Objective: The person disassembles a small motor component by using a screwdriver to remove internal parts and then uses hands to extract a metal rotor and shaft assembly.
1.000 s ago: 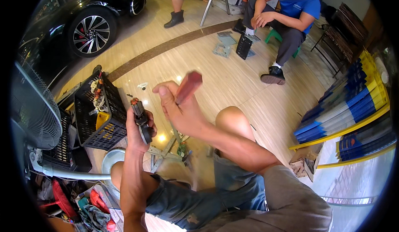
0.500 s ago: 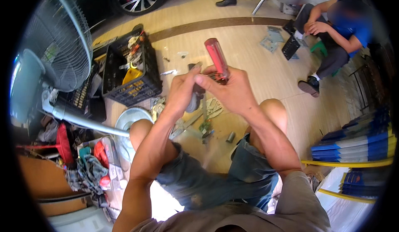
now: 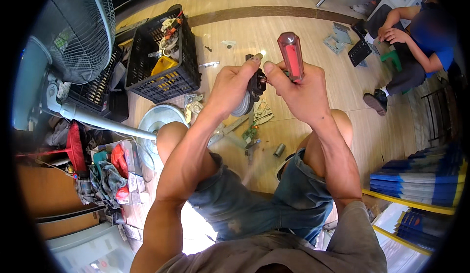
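My left hand [image 3: 226,91] grips a small dark part [image 3: 255,83] with a grey round disc [image 3: 241,107] below it; I cannot make out what kind of part it is. Facing it, my right hand [image 3: 304,91] is closed round a screwdriver [image 3: 292,57] with a red and clear handle, its butt end pointing up toward me. The shaft and tip are mostly hidden by the fingers. Both thumbs point at each other above the dark part, a small gap between them. On the floor beneath lie flat metal strips [image 3: 236,125], a green part [image 3: 251,133] and a short metal cylinder [image 3: 279,150].
A black crate [image 3: 188,75] of parts stands ahead on the left, beside a standing fan [image 3: 73,38] and a round pale basin [image 3: 149,119]. To the right, a seated person [image 3: 413,43] works near metal plates [image 3: 338,40]. Stacked blue-and-white packs [image 3: 411,182] fill a rack at right.
The whole view has shifted, with the crate and seated person now higher. My hands have drawn slightly apart, and the screwdriver's handle points more toward me.
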Available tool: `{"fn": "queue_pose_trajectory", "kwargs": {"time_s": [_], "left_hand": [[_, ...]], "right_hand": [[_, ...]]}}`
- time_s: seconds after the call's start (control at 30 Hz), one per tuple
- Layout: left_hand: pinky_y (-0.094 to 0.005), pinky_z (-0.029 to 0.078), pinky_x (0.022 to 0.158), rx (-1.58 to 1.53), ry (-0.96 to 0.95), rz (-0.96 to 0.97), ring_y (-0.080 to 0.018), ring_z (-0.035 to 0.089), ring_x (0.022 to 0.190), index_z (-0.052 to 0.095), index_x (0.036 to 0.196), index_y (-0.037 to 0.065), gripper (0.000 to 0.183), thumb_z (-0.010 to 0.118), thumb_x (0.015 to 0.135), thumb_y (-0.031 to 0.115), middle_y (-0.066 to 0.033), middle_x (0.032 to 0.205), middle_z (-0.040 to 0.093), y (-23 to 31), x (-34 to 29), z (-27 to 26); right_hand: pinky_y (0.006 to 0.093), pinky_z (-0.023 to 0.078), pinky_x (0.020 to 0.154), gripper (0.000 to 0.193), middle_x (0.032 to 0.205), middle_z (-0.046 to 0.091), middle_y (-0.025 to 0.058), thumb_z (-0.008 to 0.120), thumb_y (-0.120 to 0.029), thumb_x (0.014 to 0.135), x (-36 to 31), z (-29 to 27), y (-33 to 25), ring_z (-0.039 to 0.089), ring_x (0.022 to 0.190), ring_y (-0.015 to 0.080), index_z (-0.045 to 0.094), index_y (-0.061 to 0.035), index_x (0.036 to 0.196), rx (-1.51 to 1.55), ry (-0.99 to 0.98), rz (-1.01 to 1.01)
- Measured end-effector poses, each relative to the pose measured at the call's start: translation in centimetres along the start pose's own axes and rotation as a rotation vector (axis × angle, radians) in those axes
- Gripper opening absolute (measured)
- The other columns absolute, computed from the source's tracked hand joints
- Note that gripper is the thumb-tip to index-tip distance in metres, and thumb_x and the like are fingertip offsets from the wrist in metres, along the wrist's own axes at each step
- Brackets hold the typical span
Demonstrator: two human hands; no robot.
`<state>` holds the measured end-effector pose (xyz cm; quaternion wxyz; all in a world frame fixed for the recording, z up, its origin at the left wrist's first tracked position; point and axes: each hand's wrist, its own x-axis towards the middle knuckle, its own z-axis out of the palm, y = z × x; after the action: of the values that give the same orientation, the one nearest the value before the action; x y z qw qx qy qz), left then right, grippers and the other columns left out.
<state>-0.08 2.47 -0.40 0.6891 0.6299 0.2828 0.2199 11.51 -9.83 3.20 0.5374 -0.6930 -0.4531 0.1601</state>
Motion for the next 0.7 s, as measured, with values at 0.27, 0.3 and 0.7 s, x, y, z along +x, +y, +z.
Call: {"fn": "queue_pose_trajectory", "kwargs": {"time_s": [0.27,0.3,0.7], "left_hand": [[-0.0257,0.040,0.053,-0.100,0.036,0.126,-0.0092,0.052,0.057,0.067,0.073,-0.001,0.049,0.052,0.098,0.039,-0.0037,0.066,0.062,-0.4,-0.8,-0.4],[-0.0258,0.040,0.053,-0.100,0.025,0.179,-0.0091,0.052,0.057,0.066,0.074,0.000,0.048,0.052,0.099,0.038,-0.0035,0.067,0.061,-0.3,-0.8,-0.3],[-0.0266,0.052,0.071,-0.139,-0.008,0.074,-0.0134,0.062,0.075,0.061,0.105,0.002,0.046,0.043,0.099,0.044,-0.0069,0.090,0.066,-0.3,-0.8,-0.1]], "right_hand": [[0.0259,0.048,0.057,0.019,0.065,0.064,0.0061,0.075,-0.015,0.083,-1.1,-0.3,-0.1,0.058,0.060,0.0072,0.071,-0.0023,0.096,0.062,-0.091,-0.147],[0.0250,0.049,0.059,0.023,0.071,0.065,0.0048,0.073,-0.019,0.087,-1.1,-0.5,-0.3,0.059,0.063,0.0080,0.070,0.0006,0.100,0.150,-0.119,-0.202],[0.0227,0.049,0.068,0.036,0.086,0.066,0.0042,0.073,-0.026,0.090,-1.4,-1.9,-0.9,0.061,0.077,0.0096,0.067,0.0006,0.114,0.221,-0.168,-0.298]]}}
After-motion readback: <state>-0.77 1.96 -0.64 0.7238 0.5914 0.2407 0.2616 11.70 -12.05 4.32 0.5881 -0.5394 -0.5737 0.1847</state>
